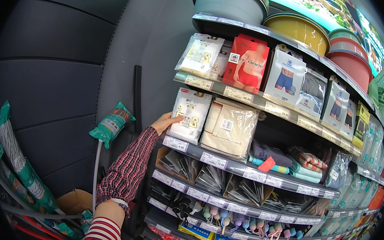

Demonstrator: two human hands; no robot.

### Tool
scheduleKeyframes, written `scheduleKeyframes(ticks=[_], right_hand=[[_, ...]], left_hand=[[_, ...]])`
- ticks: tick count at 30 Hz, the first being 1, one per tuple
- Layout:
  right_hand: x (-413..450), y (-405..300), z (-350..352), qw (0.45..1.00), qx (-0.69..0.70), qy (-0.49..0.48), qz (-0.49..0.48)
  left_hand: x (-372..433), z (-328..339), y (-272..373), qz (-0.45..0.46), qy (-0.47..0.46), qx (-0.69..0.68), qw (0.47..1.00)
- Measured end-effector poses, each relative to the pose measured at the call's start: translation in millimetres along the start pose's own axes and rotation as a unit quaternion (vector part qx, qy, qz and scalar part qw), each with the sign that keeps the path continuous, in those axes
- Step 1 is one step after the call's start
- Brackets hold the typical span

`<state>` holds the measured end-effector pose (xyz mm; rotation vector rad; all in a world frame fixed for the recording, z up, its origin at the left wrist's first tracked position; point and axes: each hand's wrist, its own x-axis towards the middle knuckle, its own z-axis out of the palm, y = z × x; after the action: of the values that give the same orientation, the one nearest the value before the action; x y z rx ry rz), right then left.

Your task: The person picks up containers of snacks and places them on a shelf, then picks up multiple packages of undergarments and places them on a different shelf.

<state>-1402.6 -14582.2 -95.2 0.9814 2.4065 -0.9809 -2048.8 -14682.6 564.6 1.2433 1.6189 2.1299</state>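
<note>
My left hand, in a plaid oversleeve, reaches up to the shelf and grips the left edge of a white packet with a bear print, thumb on its front. The packet stands upright at the shelf's left end. Right beside it leans a clear-wrapped beige cloth pack. Similar white packets stand one shelf higher, next to a red underwear box. My right hand is out of view.
Plastic basins sit on the top shelf. Folded towels lie right of the beige pack. Price-tag rails edge the shelves. Wrapped mops stand at the left, near a cardboard box and a dark wall.
</note>
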Motion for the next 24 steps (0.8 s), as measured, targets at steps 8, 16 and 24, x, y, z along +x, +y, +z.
scheduleKeyframes(ticks=[8, 16, 24], right_hand=[[-1.1, 1.9, 3.1, 1.000, 0.003, 0.003, 0.002], [-4.2, 3.2, 4.9, 1.000, 0.003, 0.003, 0.003], [-6.7, 7.2, 1.3, 1.000, -0.001, 0.006, 0.004]], left_hand=[[2.9, -2.0, -2.6, -0.004, 0.002, 0.003, 1.000], [3.0, -4.7, -4.1, -0.005, 0.008, 0.022, 1.000], [2.0, -1.5, -2.2, -0.008, 0.001, 0.020, 1.000]])
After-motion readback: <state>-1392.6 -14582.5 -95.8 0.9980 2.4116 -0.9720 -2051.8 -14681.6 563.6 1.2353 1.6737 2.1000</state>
